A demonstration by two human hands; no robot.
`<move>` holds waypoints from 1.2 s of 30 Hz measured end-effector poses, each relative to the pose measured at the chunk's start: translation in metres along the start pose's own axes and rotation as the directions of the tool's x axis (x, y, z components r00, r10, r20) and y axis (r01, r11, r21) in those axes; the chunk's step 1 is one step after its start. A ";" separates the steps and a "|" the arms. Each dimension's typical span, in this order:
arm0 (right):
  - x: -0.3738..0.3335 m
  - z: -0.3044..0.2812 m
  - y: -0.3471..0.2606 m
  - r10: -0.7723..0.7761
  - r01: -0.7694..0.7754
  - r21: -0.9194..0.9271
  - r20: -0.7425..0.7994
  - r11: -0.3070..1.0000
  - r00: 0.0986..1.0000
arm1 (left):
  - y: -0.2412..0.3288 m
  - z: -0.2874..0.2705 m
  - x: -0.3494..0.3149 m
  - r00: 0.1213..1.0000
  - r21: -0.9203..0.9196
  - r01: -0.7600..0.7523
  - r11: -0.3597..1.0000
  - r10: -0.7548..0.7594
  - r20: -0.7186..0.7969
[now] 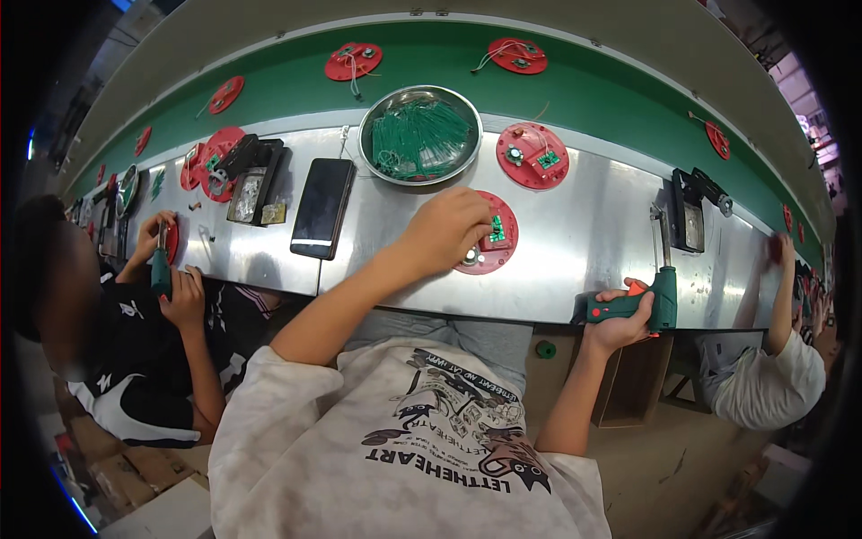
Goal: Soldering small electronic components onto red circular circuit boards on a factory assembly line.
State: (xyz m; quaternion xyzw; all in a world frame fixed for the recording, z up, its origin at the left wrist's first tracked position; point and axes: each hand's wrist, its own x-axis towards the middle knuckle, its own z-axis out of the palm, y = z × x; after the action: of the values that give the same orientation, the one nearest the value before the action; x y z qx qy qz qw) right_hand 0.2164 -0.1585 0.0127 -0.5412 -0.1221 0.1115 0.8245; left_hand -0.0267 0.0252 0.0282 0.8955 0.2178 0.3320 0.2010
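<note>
My right hand (621, 325) grips a green soldering gun (663, 301) with an orange trigger. Its metal tip points up and away, over the bench's front edge. Above the near red round plate (508, 250), my left hand (449, 229) is closed with its fingers bent down at the plate's left side. What those fingers pinch, if anything, is hidden. A small green circuit board and a round silvery part sit on this plate. Just behind it lies a second red plate (532, 163) with a similar green board and silvery part.
A steel bowl (366, 148) of green wires stands behind my left hand. Left of it lies a black phone (321, 208). Black trays (691, 220) with tools sit on both sides. More red plates rest on the green strip. Co-workers sit left, holding a soldering gun (161, 269), and right.
</note>
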 end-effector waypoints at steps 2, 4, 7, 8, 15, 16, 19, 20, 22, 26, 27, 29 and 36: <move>0.002 -0.001 0.002 -0.030 0.029 -0.021 -0.021 0.999 0.999 | -0.009 -0.015 0.010 1.000 -0.197 -0.003 0.980 0.002 -0.003; 0.000 0.002 0.000 -0.038 0.037 -0.020 -0.042 0.999 0.998 | -0.024 -0.032 0.028 0.995 -0.063 0.072 0.995 -0.077 -0.070; 0.000 0.001 0.000 -0.030 0.029 -0.019 -0.035 0.999 0.999 | -0.073 -0.066 0.058 0.998 0.359 -0.053 0.932 0.042 0.038; 0.000 0.002 0.003 -0.018 0.018 -0.034 -0.013 0.999 1.000 | -0.095 -0.065 0.060 0.999 0.347 -0.043 0.937 0.030 0.042; -0.001 0.003 -0.004 -0.039 0.039 -0.024 -0.001 0.999 0.999 | -0.129 -0.065 0.074 0.936 0.465 -0.157 0.871 -0.018 0.351; -0.001 0.003 -0.003 -0.037 0.037 -0.030 -0.003 0.999 0.999 | -0.131 -0.065 0.074 0.932 0.454 -0.194 0.870 0.018 0.363; -0.003 0.005 -0.004 -0.057 0.058 -0.040 0.028 0.998 0.998 | -0.137 -0.064 0.070 0.924 0.481 -0.212 0.851 0.014 0.382; -0.005 0.006 -0.005 -0.055 0.057 -0.043 0.049 0.997 0.997 | -0.139 -0.063 0.067 0.929 0.489 -0.230 0.842 0.040 0.367; -0.006 0.007 -0.007 -0.055 0.058 -0.047 0.067 0.997 0.996 | -0.141 -0.063 0.064 0.939 0.487 -0.239 0.840 0.073 0.335; -0.004 -0.003 -0.001 -0.040 0.044 -0.037 0.097 0.998 0.994 | -0.140 -0.063 0.064 0.980 0.432 -0.197 0.880 0.163 0.115; -0.005 -0.003 -0.002 -0.004 0.007 -0.026 0.112 1.000 0.994 | -0.136 -0.063 0.065 0.980 0.381 -0.182 0.906 0.198 -0.001; -0.007 0.001 -0.004 -0.027 0.033 -0.048 0.107 0.998 0.994 | -0.129 -0.064 0.067 0.989 0.171 -0.079 0.982 0.098 -0.110; -0.004 -0.009 -0.004 -0.035 0.059 -0.073 0.289 0.996 0.957 | -0.053 -0.078 0.066 0.961 -0.122 0.004 0.992 -0.037 -0.273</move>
State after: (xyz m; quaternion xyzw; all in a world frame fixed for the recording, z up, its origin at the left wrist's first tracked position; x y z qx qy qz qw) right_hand 0.2155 -0.1692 0.0127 -0.5492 -0.2578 0.1641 0.7778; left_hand -0.0484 0.1204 0.0893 0.8247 0.2324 0.4634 0.2261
